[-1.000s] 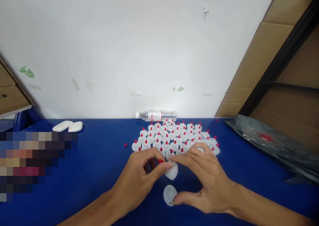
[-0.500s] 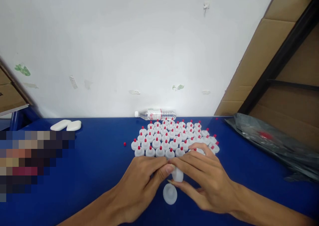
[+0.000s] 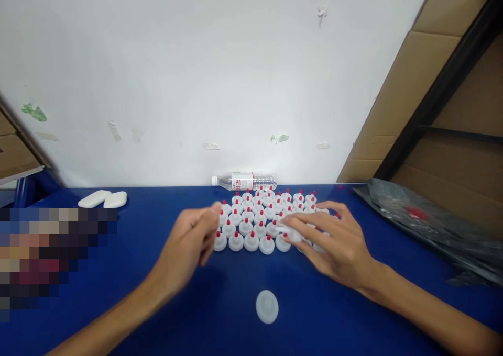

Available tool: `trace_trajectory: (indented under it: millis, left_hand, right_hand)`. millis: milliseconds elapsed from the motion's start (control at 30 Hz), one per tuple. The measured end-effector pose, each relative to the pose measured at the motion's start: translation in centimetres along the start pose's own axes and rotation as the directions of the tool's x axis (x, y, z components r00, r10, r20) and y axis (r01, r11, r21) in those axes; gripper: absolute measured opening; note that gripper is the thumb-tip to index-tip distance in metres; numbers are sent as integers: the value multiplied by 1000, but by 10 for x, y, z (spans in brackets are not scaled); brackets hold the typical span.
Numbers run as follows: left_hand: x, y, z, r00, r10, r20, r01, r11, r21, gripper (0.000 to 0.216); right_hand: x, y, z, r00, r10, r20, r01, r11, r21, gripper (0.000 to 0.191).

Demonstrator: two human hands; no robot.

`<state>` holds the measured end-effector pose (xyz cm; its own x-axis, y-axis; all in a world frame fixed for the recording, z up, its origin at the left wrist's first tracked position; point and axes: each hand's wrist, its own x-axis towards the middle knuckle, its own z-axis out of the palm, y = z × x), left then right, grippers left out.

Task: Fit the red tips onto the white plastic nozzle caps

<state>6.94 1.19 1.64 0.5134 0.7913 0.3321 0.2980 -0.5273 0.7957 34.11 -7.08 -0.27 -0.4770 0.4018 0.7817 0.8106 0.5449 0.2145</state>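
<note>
Most of the work looked done: rows of red-tipped white caps (image 3: 259,220) stood on the blue table (image 3: 157,293), the right hand (image 3: 334,243) setting a cap (image 3: 294,234) among them, the left hand (image 3: 188,243) loosely curled and apparently empty, one bare cap (image 3: 267,307) left.

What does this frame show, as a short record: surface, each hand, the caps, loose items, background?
surface: blue table
left hand: at the left edge of the cap cluster, fingers curled, hold unclear
right hand: fingers lie over the right front of the cluster, on a white cap
cap cluster: white caps with red tips, upright in rows
loose items: lone white cap near the person; two white pads far left
background: water bottle lying on its side by the wall; dark bag at right
</note>
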Motion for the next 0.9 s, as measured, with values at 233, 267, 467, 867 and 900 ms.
trace_trajectory:
  millis: [233,267,467,867,900]
  left_hand:
    - [25,-14,-46,977,61,-203,13,938,346,45]
    - [28,-17,-49,980,71,-187,15,906,422,41]
    - [42,-44,-71,999,46,-26,-15,713,701,28]
    - [47,-61,-82,987,-92,130,-51,591,805,32]
    - [47,-62,-81,985,-103,135,-49,586,809,33]
  right_hand:
    - [-3,-3,6,995,76,71,-86,983,163,22]
    - [-3,-6,6,993,70,93,-86,979,185,21]
    - [-5,-10,7,992,20,123,-58,948,314,12]
    - [0,-20,2,985,-83,150,33,951,308,13]
    - [-1,-20,3,983,-68,169,14,953,304,15]
